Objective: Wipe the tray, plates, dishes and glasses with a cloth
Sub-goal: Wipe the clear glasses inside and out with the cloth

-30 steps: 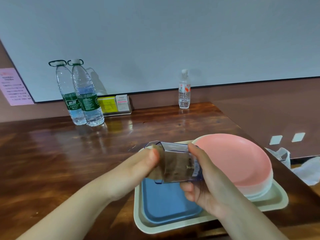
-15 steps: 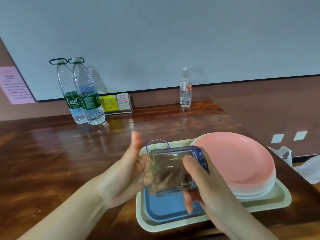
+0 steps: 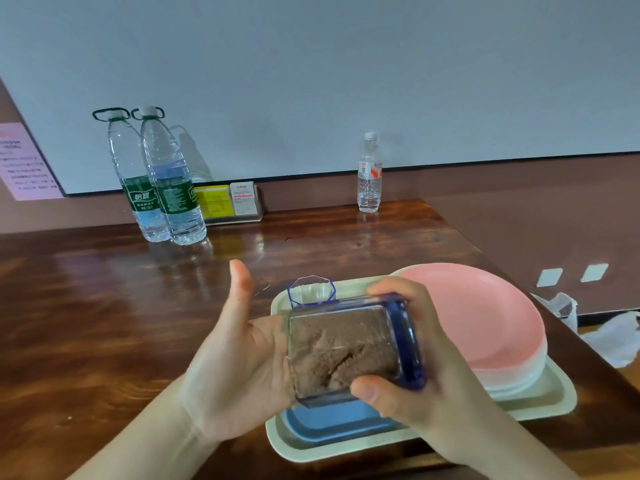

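My right hand grips a clear square glass with a blue rim, held on its side above the tray. A brown cloth shows through the glass. My left hand lies against the glass's left side with the palm up and the thumb raised; its fingers are hidden behind the glass and cloth. Below lies a cream tray with a blue dish, a stack of plates with a pink plate on top, and a second blue-rimmed glass.
On the wooden table, two large water bottles and a card holder stand by the back wall, with a small bottle further right. White plastic bags lie past the table's right edge.
My left thumb has lifted off the glass and now points up. The glass has turned in my right hand, so the cloth shows through a broad side.
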`<move>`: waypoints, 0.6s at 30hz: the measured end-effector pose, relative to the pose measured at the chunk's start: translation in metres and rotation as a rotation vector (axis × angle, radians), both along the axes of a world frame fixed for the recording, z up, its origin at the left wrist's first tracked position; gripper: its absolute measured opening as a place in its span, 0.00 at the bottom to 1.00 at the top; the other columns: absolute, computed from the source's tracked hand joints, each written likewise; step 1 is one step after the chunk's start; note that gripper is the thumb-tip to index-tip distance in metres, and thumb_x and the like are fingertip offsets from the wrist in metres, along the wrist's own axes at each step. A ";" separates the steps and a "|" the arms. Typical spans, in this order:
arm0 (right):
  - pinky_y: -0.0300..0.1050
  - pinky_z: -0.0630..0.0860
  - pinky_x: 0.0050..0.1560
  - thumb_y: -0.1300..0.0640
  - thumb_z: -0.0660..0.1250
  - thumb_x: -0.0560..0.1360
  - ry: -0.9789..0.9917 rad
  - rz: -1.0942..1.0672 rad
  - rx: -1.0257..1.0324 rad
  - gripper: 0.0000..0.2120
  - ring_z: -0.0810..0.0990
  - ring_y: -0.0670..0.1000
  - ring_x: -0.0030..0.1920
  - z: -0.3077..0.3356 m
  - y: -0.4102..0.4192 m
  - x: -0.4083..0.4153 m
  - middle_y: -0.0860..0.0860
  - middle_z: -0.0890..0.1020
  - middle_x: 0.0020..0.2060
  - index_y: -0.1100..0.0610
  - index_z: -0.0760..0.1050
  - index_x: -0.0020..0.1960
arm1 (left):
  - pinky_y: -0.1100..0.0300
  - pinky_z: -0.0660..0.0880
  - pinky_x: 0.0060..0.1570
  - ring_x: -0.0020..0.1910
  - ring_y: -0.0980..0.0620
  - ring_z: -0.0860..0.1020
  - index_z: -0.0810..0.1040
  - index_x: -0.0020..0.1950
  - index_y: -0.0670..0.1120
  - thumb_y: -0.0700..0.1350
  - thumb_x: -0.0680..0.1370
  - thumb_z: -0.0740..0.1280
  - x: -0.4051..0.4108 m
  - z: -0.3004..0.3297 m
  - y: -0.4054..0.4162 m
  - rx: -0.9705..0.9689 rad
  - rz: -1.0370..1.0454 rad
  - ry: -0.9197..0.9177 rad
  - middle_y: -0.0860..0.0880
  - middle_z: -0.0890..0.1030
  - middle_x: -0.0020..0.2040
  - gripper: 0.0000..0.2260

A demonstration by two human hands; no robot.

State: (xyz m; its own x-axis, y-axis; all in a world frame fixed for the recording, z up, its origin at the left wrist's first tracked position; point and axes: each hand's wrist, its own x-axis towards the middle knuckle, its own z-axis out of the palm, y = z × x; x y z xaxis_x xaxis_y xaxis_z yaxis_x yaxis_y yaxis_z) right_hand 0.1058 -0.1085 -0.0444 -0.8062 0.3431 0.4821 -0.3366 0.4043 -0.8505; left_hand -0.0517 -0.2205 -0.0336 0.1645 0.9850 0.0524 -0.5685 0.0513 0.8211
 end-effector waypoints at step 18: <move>0.29 0.68 0.59 0.50 0.72 0.64 -0.056 0.010 0.377 0.29 0.70 0.40 0.62 0.002 0.017 0.007 0.32 0.67 0.58 0.32 0.63 0.58 | 0.46 0.58 0.72 0.70 0.41 0.67 0.57 0.75 0.38 0.58 0.79 0.60 -0.003 -0.019 -0.003 0.032 0.008 -0.218 0.37 0.67 0.71 0.32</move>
State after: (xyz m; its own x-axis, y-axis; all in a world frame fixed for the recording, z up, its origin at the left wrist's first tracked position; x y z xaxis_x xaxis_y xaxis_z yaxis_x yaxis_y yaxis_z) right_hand 0.1125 -0.0920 -0.0423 -0.8373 0.1424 0.5279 -0.2989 0.6892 -0.6600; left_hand -0.0544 -0.2233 -0.0521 0.1384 0.9834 0.1169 -0.7327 0.0222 0.6802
